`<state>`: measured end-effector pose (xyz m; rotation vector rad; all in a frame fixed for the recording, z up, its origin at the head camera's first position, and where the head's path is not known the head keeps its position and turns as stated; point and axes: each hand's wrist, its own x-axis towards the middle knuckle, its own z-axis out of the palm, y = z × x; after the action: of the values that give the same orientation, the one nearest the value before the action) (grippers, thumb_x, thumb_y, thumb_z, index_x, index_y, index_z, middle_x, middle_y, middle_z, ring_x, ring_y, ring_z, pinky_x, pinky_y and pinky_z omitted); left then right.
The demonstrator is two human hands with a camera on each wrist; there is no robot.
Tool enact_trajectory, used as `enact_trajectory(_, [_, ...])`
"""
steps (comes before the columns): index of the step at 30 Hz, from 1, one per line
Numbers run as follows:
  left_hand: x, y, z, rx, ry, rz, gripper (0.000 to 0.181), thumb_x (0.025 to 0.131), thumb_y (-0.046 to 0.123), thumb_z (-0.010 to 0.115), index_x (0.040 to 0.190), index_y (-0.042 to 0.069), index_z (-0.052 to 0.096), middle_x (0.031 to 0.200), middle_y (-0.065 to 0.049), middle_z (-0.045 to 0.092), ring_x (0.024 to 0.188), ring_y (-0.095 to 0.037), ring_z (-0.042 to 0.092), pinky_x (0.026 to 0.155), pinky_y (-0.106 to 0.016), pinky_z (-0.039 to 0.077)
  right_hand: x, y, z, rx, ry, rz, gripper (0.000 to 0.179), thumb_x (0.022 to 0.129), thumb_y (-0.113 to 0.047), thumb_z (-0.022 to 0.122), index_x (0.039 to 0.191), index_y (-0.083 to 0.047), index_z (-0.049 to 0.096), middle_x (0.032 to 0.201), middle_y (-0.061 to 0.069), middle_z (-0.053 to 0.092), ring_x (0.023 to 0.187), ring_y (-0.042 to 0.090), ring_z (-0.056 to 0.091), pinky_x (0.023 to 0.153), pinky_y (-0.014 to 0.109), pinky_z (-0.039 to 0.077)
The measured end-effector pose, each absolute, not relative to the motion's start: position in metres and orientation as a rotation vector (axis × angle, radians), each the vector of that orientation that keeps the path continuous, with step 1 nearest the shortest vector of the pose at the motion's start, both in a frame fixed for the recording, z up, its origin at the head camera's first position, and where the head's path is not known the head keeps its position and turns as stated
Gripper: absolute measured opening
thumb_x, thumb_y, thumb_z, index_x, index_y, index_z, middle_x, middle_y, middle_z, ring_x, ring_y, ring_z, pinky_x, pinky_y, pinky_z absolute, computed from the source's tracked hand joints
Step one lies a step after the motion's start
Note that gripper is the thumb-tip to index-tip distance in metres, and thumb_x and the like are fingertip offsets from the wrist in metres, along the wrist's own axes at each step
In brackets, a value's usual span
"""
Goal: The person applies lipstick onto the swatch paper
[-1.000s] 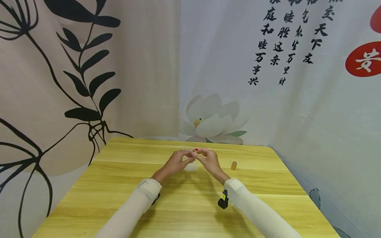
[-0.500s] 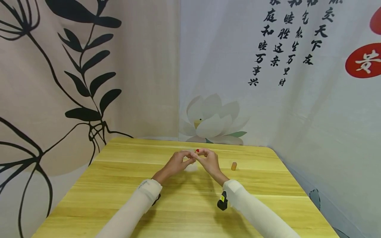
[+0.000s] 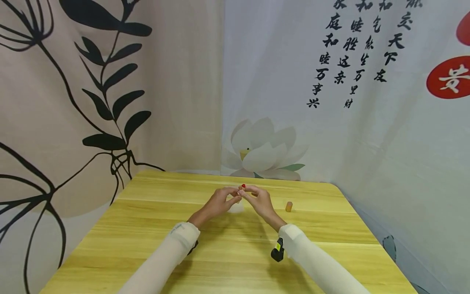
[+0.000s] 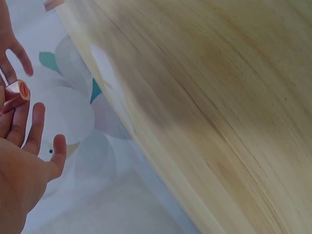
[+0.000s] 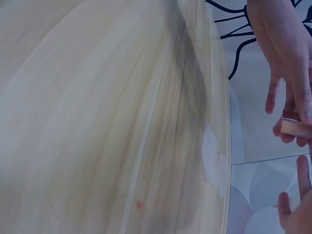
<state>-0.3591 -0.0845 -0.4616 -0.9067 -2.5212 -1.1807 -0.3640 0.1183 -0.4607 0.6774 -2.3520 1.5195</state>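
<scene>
Above the far middle of the table, both hands meet around a lipstick, whose red tip [image 3: 244, 185] points up. My left hand [image 3: 217, 205] pinches its tube between thumb and fingers. My right hand [image 3: 260, 201] holds the upper part, its thumb and forefinger curled in close. In the left wrist view, the tube [image 4: 14, 95] shows a round end with red on it. The right wrist view catches the tube [image 5: 295, 127] in the left fingers at the frame's edge. Fingers cover most of the tube. An orange-brown cap [image 3: 289, 206] stands on the table, right of the hands.
A white piece, perhaps paper [image 3: 236, 207], lies on the wooden table [image 3: 227, 261] beneath the hands. Behind the far edge hangs a printed cloth [image 3: 183, 102] with plants, a lotus and writing. A black device [image 3: 278, 250] sits at the right wrist.
Both hands stay together on the lipstick with only tiny finger movements. The red tip shows a little more clearly than one second ago. The head view has tilted slightly upward.
</scene>
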Motion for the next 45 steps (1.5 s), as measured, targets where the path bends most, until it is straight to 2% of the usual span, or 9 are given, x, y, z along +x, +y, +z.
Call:
enact_trajectory(6, [-0.358,-0.084,-0.463,-0.929,-2.507,-1.151,0.025,0.104,0.025,0.066,0.126,0.015,0.073,0.115,-0.001,0.073,0.112,-0.022,0.067,0.096,-0.046,0.056,-0.364,0.118,-0.462,0.598,-2.334,1.524,0.021,0.093,-0.026,0.080,0.107,-0.010,0.080,0.112,0.007,0.077,0.120,0.031,0.065,0.106,0.057,0.046])
enact_trajectory(13, [-0.358,-0.083,-0.463,-0.947,-2.490,-1.159,0.018,0.103,0.025,0.068,0.118,0.017,0.075,0.113,0.001,0.074,0.108,-0.020,0.069,0.094,-0.043,0.056,-0.362,0.115,-0.462,0.503,-2.309,1.561,0.020,0.090,-0.025,0.085,0.094,-0.007,0.077,0.114,0.018,0.074,0.115,0.033,0.066,0.105,0.061,0.046])
enact_trajectory(17, [-0.360,-0.083,-0.464,-0.945,-2.486,-1.142,0.018,0.103,0.027,0.067,0.118,0.019,0.076,0.114,0.002,0.074,0.110,-0.019,0.069,0.094,-0.042,0.057,-0.362,0.113,-0.462,0.469,-2.304,1.568,0.020,0.089,-0.026,0.086,0.092,-0.008,0.077,0.113,0.019,0.074,0.114,0.031,0.067,0.105,0.060,0.046])
enact_trajectory(22, [-0.359,-0.082,-0.465,-0.899,-2.494,-1.166,0.025,0.100,0.031,0.072,0.123,0.020,0.075,0.119,0.002,0.074,0.113,-0.021,0.068,0.097,-0.045,0.055,-0.362,0.109,-0.462,0.417,-2.283,1.588,0.022,0.087,-0.027,0.087,0.092,-0.008,0.077,0.101,0.011,0.077,0.108,0.032,0.069,0.105,0.057,0.048])
enact_trajectory(26, [-0.356,-0.078,-0.465,-0.790,-2.487,-1.140,0.028,0.094,0.033,0.079,0.119,0.020,0.074,0.110,0.002,0.074,0.104,-0.021,0.068,0.093,-0.045,0.056,-0.363,0.103,-0.462,0.359,-2.246,1.608,0.024,0.087,-0.029,0.087,0.092,-0.008,0.076,0.095,0.007,0.077,0.102,0.031,0.070,0.102,0.055,0.050])
enact_trajectory(31, [-0.356,-0.073,-0.466,-0.650,-2.424,-1.020,0.031,0.091,0.030,0.083,0.116,0.016,0.071,0.102,0.000,0.076,0.095,-0.019,0.071,0.087,-0.043,0.056,-0.363,0.094,-0.459,0.277,-2.222,1.595,0.023,0.089,-0.029,0.086,0.091,-0.009,0.074,0.093,0.005,0.077,0.095,0.024,0.070,0.090,0.044,0.054])
enact_trajectory(39, [-0.358,-0.071,-0.467,-0.583,-2.349,-0.955,0.033,0.090,0.034,0.083,0.113,0.013,0.071,0.097,-0.002,0.078,0.094,-0.028,0.072,0.094,-0.053,0.052,-0.365,0.087,-0.457,0.214,-2.206,1.624,0.027,0.091,-0.031,0.083,0.093,-0.007,0.072,0.093,0.007,0.076,0.091,0.021,0.072,0.077,0.030,0.054])
enact_trajectory(42, [-0.358,-0.074,-0.466,-0.586,-2.345,-0.948,0.031,0.092,0.034,0.082,0.113,0.013,0.072,0.097,-0.001,0.079,0.094,-0.029,0.072,0.093,-0.053,0.051,-0.367,0.086,-0.456,0.260,-2.217,1.619,0.026,0.093,-0.030,0.082,0.096,-0.006,0.071,0.095,0.008,0.077,0.092,0.022,0.073,0.077,0.031,0.054])
enact_trajectory(45, [-0.360,-0.081,-0.463,-0.597,-2.366,-0.957,0.027,0.095,0.031,0.078,0.114,0.013,0.073,0.100,-0.003,0.078,0.096,-0.029,0.071,0.093,-0.053,0.050,-0.371,0.089,-0.455,0.353,-2.271,1.584,0.027,0.096,-0.032,0.079,0.107,-0.008,0.073,0.102,0.007,0.077,0.099,0.021,0.073,0.086,0.039,0.055])
